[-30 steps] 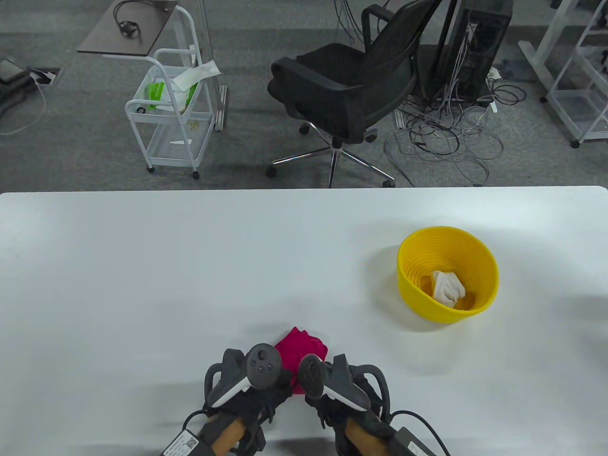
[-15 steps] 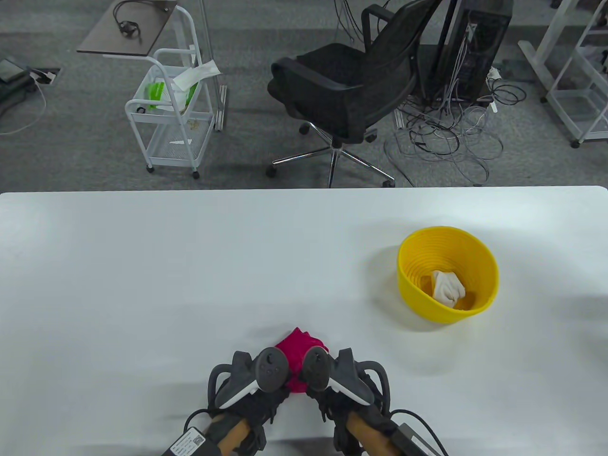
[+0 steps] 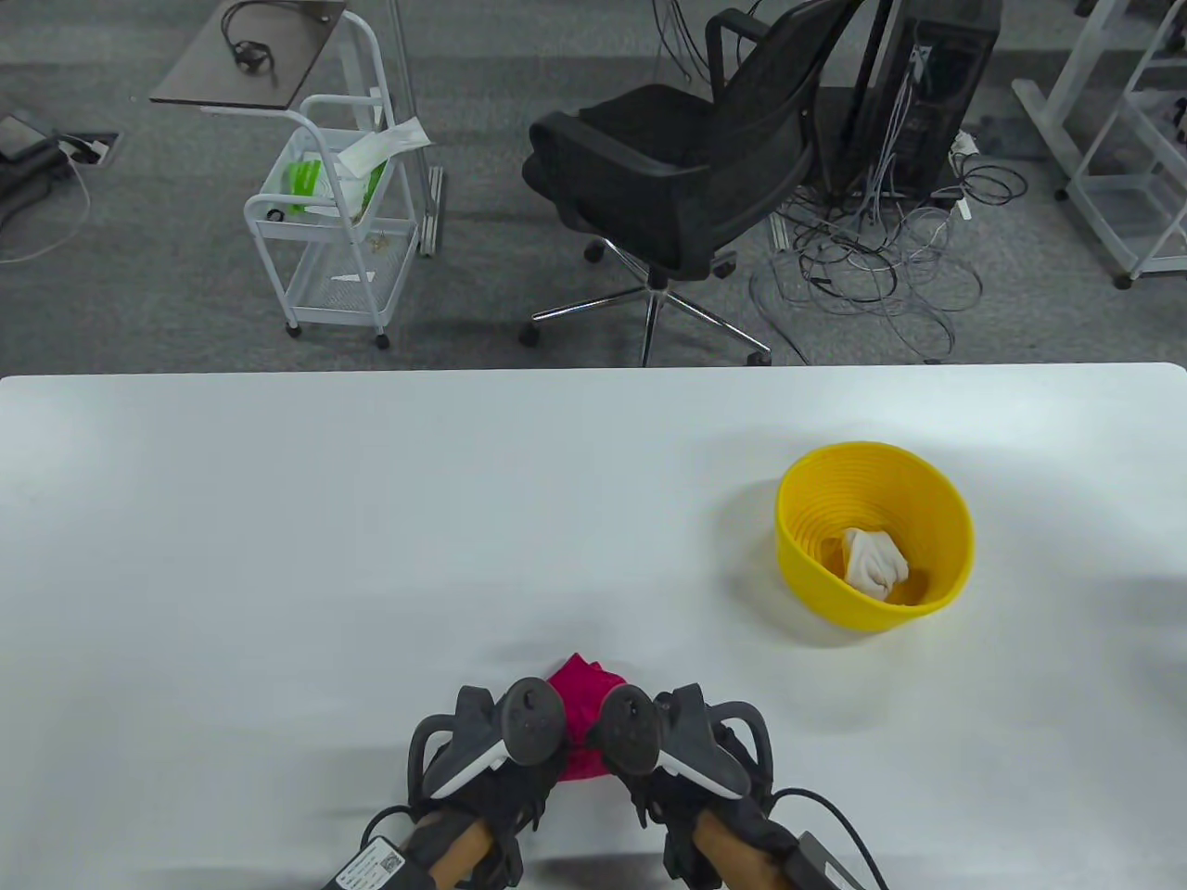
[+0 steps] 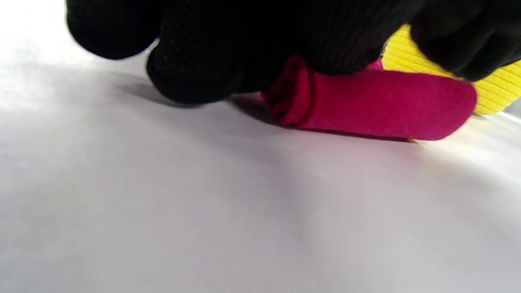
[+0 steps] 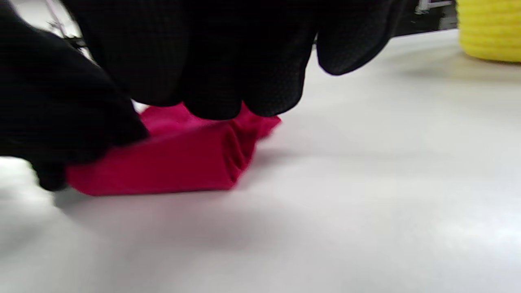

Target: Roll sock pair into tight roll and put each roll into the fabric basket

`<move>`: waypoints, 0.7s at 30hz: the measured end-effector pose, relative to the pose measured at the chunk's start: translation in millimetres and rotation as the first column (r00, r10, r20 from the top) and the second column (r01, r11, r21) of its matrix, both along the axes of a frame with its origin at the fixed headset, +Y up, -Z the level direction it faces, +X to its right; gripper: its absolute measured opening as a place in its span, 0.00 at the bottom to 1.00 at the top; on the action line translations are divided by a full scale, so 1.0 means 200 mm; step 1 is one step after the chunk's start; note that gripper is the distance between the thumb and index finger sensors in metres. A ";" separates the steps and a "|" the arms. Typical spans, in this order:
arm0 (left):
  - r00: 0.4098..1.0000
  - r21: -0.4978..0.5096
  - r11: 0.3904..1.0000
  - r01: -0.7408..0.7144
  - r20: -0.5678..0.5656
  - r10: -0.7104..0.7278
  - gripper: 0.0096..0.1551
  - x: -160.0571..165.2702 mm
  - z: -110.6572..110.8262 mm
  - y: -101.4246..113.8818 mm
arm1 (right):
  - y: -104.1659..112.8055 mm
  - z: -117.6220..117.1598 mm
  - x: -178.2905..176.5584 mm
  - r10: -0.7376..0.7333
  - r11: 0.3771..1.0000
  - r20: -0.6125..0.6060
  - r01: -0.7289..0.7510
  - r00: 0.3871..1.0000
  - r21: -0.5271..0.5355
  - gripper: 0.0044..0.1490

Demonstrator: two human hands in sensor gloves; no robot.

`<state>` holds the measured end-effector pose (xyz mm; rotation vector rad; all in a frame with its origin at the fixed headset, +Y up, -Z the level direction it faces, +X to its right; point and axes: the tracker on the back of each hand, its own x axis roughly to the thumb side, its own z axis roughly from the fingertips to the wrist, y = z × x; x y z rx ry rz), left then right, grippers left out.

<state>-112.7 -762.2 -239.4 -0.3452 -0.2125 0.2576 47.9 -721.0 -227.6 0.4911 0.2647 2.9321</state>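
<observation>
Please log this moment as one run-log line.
step: rolling | both hands on pink sock pair, table | white roll in yellow basket

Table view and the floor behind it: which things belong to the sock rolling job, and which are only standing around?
Part of the job:
- red sock pair, held by left hand and right hand
- yellow basket
- white roll inside the basket

Just standing around:
- office chair
- white cart
- cable tangle
</observation>
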 end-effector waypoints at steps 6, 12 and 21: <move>1.000 -0.009 1.000 -0.021 -0.012 0.021 0.23 -0.01 -0.01 0.00 | -0.06 0.01 -0.05 0.120 0.991 -0.035 -0.122 0.992 -0.057 0.25; 0.998 -0.002 0.999 -0.054 -0.031 0.054 0.23 -0.03 -0.02 0.02 | -0.11 -0.03 -0.04 0.114 0.986 0.013 -0.112 0.993 -0.127 0.26; 0.998 0.028 0.998 -0.064 -0.027 0.065 0.27 -0.05 -0.01 0.07 | -0.15 -0.04 -0.04 0.174 0.979 0.046 -0.168 0.984 -0.119 0.33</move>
